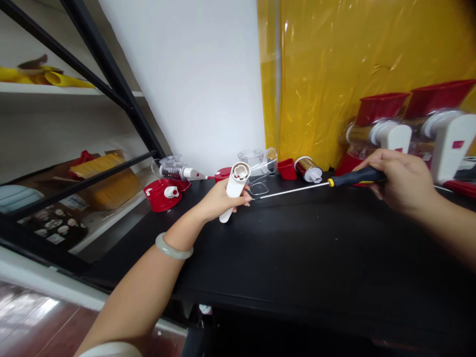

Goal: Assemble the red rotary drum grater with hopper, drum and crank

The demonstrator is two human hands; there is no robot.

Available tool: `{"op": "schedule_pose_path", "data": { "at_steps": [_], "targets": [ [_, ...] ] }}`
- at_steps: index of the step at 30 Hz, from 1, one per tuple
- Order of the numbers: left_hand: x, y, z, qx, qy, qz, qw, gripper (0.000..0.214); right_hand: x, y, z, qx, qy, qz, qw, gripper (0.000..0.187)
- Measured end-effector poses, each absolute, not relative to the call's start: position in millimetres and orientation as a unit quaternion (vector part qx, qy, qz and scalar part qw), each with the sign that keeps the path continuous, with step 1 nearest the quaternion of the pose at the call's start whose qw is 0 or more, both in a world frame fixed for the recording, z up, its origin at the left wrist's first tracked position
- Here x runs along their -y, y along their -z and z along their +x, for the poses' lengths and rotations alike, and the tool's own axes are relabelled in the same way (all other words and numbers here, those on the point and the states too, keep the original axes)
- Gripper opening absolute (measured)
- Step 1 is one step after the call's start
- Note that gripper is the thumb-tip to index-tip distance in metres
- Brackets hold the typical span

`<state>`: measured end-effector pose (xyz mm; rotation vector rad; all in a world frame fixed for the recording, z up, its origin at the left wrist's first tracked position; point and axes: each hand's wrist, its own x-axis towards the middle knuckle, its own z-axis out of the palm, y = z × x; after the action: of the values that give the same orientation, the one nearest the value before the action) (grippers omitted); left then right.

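Observation:
My left hand [222, 199] is closed around a white plastic crank handle [234, 191] with a round toothed socket at its top. The handle is held upright and slightly tilted above the black table. My right hand [399, 181] grips a long screwdriver [345, 178] by its dark blue and yellow handle. The thin metal shaft points left, and its tip is at my left fingertips. Whether a screw sits at the tip is too small to tell. Behind my left hand stands a clear plastic housing [253, 157].
Along the back of the black table [297, 258] lie a red pusher [287, 169], a grater drum [308, 168] and a red base [162, 195]. Two assembled drum graters [386, 130] stand at right. A shelf rack [122, 101] with black bars borders the left side.

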<state>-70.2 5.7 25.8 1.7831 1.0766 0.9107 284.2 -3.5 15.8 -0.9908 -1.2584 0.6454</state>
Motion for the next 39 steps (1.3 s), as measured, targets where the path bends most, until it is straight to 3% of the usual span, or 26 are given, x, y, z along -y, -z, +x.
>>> {"op": "schedule_pose_path", "data": {
  "at_steps": [39],
  "targets": [
    [-5.8,-25.4,-69.4,-0.443,-0.371,0.709,0.404,0.029,0.7,-10.2,281.6,0.565,-0.299,-0.441,0.630,0.012]
  ]
}}
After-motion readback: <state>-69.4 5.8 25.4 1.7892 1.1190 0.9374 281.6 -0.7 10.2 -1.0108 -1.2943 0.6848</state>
